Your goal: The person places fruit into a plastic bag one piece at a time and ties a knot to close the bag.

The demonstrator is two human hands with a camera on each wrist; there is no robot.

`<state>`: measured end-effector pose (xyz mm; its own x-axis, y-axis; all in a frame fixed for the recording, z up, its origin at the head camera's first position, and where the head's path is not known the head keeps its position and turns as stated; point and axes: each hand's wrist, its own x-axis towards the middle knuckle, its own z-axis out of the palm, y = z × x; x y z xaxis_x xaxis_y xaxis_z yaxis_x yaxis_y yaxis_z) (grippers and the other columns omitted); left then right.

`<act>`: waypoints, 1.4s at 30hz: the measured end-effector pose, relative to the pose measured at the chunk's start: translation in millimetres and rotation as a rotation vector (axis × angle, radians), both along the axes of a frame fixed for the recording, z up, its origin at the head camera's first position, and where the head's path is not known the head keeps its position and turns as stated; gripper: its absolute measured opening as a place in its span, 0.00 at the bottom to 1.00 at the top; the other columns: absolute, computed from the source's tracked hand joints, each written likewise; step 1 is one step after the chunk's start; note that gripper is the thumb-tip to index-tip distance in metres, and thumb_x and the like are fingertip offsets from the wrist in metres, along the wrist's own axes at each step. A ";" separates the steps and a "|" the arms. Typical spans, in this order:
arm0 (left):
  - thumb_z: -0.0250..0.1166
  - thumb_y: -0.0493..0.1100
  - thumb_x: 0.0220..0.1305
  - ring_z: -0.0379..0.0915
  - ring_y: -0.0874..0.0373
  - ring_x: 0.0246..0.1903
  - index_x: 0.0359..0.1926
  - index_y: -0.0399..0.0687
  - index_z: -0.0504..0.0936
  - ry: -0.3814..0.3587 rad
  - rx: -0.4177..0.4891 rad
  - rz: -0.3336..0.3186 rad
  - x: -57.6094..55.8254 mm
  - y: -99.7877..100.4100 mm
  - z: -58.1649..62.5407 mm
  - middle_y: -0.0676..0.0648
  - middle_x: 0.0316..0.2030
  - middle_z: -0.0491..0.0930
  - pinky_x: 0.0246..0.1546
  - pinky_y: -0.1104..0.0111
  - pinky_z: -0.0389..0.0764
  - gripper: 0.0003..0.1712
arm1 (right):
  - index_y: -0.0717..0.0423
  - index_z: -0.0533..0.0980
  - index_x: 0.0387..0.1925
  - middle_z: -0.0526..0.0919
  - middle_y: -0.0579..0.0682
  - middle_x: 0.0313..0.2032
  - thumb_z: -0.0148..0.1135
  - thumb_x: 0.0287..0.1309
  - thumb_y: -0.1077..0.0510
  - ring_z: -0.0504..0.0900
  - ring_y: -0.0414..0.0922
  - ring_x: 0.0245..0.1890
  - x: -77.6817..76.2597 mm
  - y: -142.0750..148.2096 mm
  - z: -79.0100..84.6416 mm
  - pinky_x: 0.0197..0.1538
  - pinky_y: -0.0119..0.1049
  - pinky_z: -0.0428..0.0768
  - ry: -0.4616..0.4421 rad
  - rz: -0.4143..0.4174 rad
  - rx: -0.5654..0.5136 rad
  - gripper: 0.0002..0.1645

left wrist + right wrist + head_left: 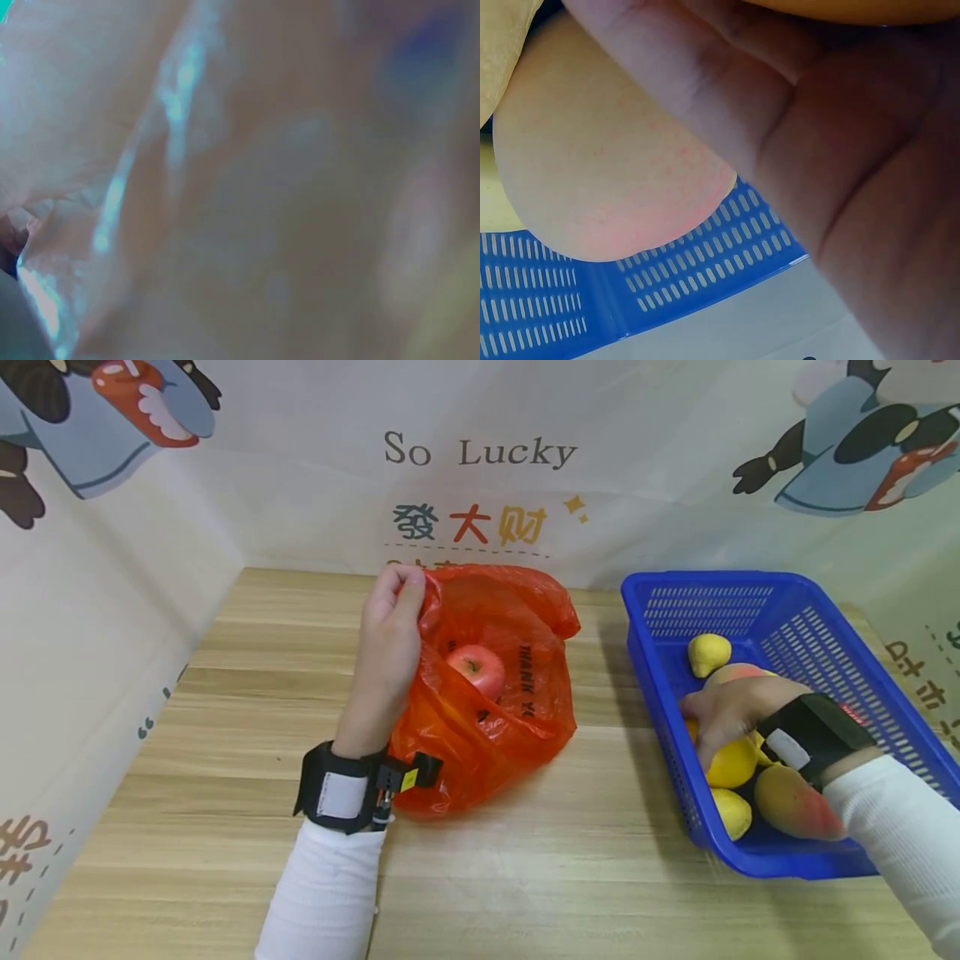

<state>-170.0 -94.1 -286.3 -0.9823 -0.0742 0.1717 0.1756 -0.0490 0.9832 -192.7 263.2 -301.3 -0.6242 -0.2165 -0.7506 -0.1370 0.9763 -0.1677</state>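
Pinching red bag (480, 752) by edge, just R of L grip (388, 647). Have R grip (746, 700) in blue basket (712, 578), nearest roundish yellow fruit (733, 766) directly under; can't tell if grasped.

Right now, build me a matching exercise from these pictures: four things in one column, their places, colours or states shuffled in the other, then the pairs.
Things:
1. apple
2. left hand
3. right hand
4. basket

Descriptions:
A. blue, with slotted sides
B. inside the red bag
C. down among the fruit
D. gripping the bag's edge

Pairs: 1-B, 2-D, 3-C, 4-A
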 end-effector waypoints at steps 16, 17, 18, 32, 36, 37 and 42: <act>0.43 0.47 0.78 0.70 0.55 0.43 0.46 0.51 0.66 -0.009 -0.001 -0.015 -0.2 -0.7 -1.0 0.49 0.42 0.69 0.43 0.71 0.80 0.08 | 0.45 0.71 0.57 0.75 0.49 0.47 0.73 0.43 0.44 0.73 0.48 0.47 -9.8 9.6 8.8 0.45 0.41 0.76 -0.008 0.178 -0.108 0.37; 0.43 0.47 0.78 0.70 0.55 0.43 0.46 0.51 0.66 -0.011 0.003 -0.015 -0.2 -0.8 -0.9 0.50 0.42 0.69 0.43 0.71 0.80 0.08 | 0.44 0.71 0.55 0.75 0.49 0.46 0.73 0.44 0.44 0.73 0.47 0.46 -11.4 11.1 12.9 0.43 0.39 0.75 -0.008 0.172 -0.120 0.35; 0.43 0.47 0.78 0.70 0.55 0.43 0.46 0.52 0.66 -0.012 0.006 -0.016 0.0 -1.0 -0.6 0.51 0.42 0.69 0.43 0.71 0.80 0.07 | 0.44 0.71 0.55 0.74 0.49 0.46 0.72 0.45 0.43 0.72 0.47 0.46 -13.0 12.9 17.2 0.43 0.38 0.74 -0.002 0.168 -0.131 0.34; 0.43 0.47 0.78 0.70 0.55 0.44 0.45 0.53 0.67 -0.015 0.011 -0.012 -1.1 -1.5 -0.3 0.48 0.43 0.68 0.44 0.71 0.80 0.07 | 0.41 0.71 0.57 0.77 0.48 0.48 0.70 0.52 0.48 0.74 0.46 0.41 -21.3 19.4 71.9 0.38 0.39 0.74 0.297 0.178 -0.264 0.30; 0.43 0.47 0.78 0.70 0.55 0.45 0.46 0.52 0.66 -0.013 0.014 -0.017 -0.8 -1.4 -0.4 0.48 0.44 0.68 0.45 0.71 0.80 0.07 | 0.41 0.70 0.57 0.77 0.48 0.47 0.69 0.53 0.47 0.74 0.46 0.40 -21.9 8.0 80.8 0.37 0.39 0.74 0.356 0.189 -0.285 0.30; 0.43 0.47 0.78 0.70 0.55 0.45 0.47 0.51 0.66 -0.014 0.014 -0.018 -0.6 -1.3 -0.3 0.48 0.44 0.68 0.45 0.71 0.80 0.08 | 0.41 0.70 0.58 0.78 0.48 0.46 0.69 0.53 0.47 0.74 0.46 0.40 -21.9 4.2 83.0 0.37 0.39 0.74 0.363 0.189 -0.284 0.30; 0.43 0.47 0.78 0.69 0.55 0.45 0.46 0.52 0.66 -0.017 0.016 -0.017 0.0 -0.7 0.6 0.51 0.42 0.68 0.45 0.71 0.80 0.07 | 0.42 0.68 0.60 0.78 0.49 0.48 0.66 0.56 0.47 0.75 0.46 0.41 -23.0 -17.1 91.5 0.38 0.39 0.74 0.387 0.193 -0.314 0.30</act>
<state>-170.0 -94.8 -285.7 -0.9862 -0.0601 0.1543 0.1583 -0.0675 0.9851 -215.7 246.1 -209.8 -0.7689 -0.5320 -0.3546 -0.4190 0.8382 -0.3491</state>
